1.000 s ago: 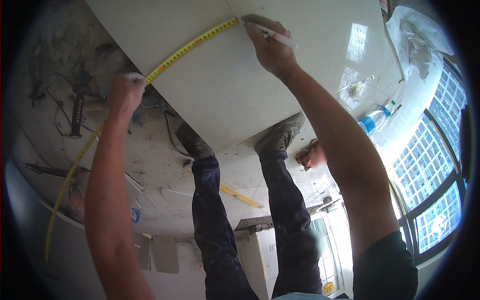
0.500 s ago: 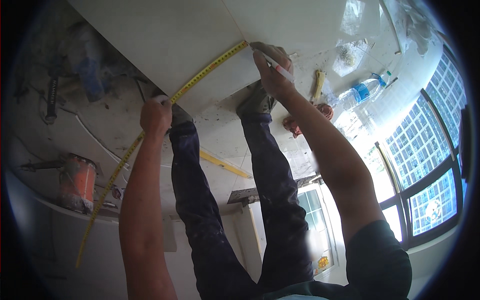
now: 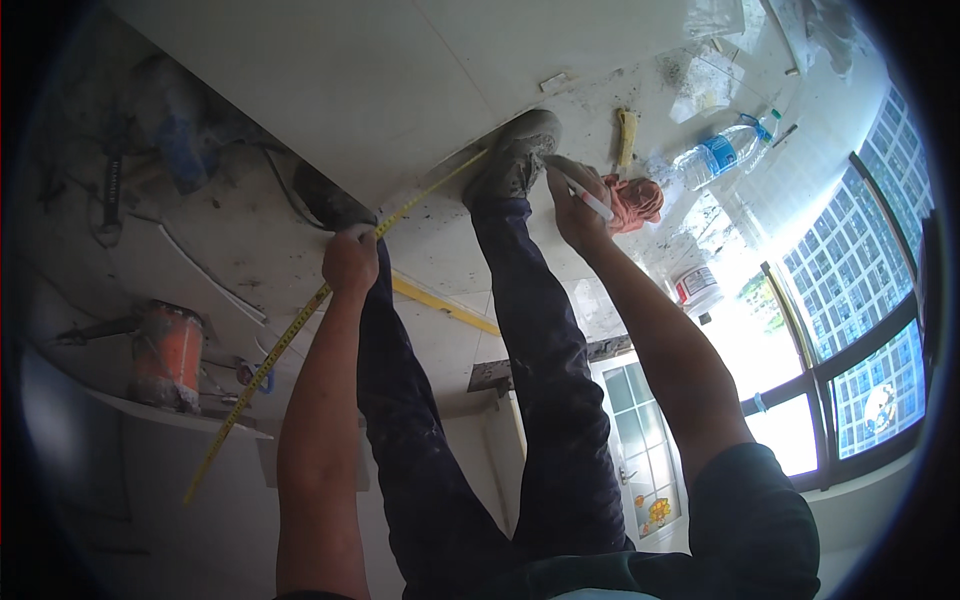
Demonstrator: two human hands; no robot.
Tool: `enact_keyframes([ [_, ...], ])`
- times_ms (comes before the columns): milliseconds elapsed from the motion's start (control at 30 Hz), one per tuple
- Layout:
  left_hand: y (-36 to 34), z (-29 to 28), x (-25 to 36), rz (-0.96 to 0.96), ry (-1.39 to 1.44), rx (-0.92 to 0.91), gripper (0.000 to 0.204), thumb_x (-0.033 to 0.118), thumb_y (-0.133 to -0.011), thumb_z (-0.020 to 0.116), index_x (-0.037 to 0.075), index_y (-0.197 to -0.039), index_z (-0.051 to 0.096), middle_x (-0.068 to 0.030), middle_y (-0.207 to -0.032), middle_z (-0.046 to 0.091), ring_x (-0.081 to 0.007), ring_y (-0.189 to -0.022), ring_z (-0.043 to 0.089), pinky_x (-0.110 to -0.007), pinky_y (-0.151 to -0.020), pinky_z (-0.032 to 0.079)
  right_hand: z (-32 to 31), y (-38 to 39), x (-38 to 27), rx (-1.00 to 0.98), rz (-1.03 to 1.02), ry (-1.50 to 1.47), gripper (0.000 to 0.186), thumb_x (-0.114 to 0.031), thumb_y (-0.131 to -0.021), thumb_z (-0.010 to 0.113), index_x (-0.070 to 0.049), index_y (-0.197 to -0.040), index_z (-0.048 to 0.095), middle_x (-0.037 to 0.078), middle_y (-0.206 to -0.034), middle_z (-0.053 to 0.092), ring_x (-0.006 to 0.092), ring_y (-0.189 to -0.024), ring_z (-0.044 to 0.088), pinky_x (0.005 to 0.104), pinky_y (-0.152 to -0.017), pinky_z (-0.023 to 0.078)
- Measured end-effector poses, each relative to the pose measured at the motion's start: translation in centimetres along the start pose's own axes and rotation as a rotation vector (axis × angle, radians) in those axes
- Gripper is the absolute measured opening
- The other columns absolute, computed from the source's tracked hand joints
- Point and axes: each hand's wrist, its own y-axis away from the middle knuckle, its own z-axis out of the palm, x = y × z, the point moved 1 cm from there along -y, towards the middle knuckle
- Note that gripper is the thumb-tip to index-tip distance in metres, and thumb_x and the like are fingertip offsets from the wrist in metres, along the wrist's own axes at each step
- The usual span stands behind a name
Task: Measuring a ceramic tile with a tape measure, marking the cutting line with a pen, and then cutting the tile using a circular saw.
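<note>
My left hand (image 3: 350,262) is closed around a yellow tape measure (image 3: 305,315). The strip hangs down to the lower left below the fist, while its upper part runs toward the shoe (image 3: 515,150) on my right foot. In my right hand (image 3: 580,210) is a white marker pen (image 3: 592,203), held beside that shoe and next to a crumpled reddish cloth (image 3: 636,203). Beyond both hands lies a large pale board (image 3: 330,85) with a thin line across it. The tape's upper end looks to be by the shoe, below the board's near edge.
An orange bucket (image 3: 167,352) and a black-handled hammer (image 3: 113,195) lie at the left. A clear water bottle (image 3: 715,158), a yellowish strip (image 3: 627,138) and a white tub (image 3: 697,288) are at the right. Between my legs lies a yellow bar (image 3: 440,305).
My right hand has drawn back from the board's line toward the cloth, still with the marker. My left hand has shifted slightly right and nearer, and the tape's upper end has left the line.
</note>
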Motion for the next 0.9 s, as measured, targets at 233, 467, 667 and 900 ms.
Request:
enact_keyframes([
  [233, 8.5, -5.8, 1.0, 0.086, 0.146, -0.009, 0.037, 0.041, -0.089, 0.06, 0.011, -0.109, 0.068, -0.0167, -0.099, 0.069, -0.0357, -0.093, 0.065, -0.045, -0.079, 0.051, -5.5, 3.9, -3.5, 0.001, 0.081, -0.04, 0.018, -0.019, -0.088, 0.058, -0.004, -0.097, 0.063, 0.018, -0.09, 0.068, 0.0371, -0.093, 0.064, 0.0457, -0.08, 0.049],
  [467, 19.7, -14.5, 6.9, 0.393, 0.173, -0.064, 0.043, 0.037, -0.088, 0.067, 0.004, -0.116, 0.065, -0.0182, -0.104, 0.067, -0.0338, -0.098, 0.065, -0.041, -0.08, 0.05, -6.0, 10.5, -17.3, -1.058, -0.013, 0.188, 0.026, -0.028, -0.094, 0.053, -0.009, -0.111, 0.054, 0.017, -0.088, 0.067, 0.036, -0.087, 0.067, 0.0468, -0.074, 0.053],
  [667, 25.9, -20.4, 4.9, 0.325, 0.068, -0.443, 0.036, 0.037, -0.094, 0.058, 0.004, -0.102, 0.07, -0.0186, -0.084, 0.069, -0.0347, -0.081, 0.067, -0.042, -0.073, 0.051, -6.4, 13.8, -25.5, -1.075, -0.319, 0.191, 0.028, -0.021, -0.09, 0.059, -0.015, -0.118, 0.061, 0.012, -0.095, 0.067, 0.0328, -0.09, 0.066, 0.0425, -0.081, 0.053],
  [900, 29.8, -26.3, 1.2, 0.462, 0.098, -0.416, 0.036, 0.036, -0.094, 0.057, 0.002, -0.089, 0.07, -0.0099, -0.064, 0.06, -0.0219, -0.058, 0.059, -0.037, -0.06, 0.046, -6.4, 15.9, -31.2, -1.137, -0.464, 0.009, 0.029, -0.026, -0.088, 0.062, -0.012, -0.113, 0.062, 0.015, -0.097, 0.066, 0.0318, -0.098, 0.063, 0.0428, -0.081, 0.05],
])
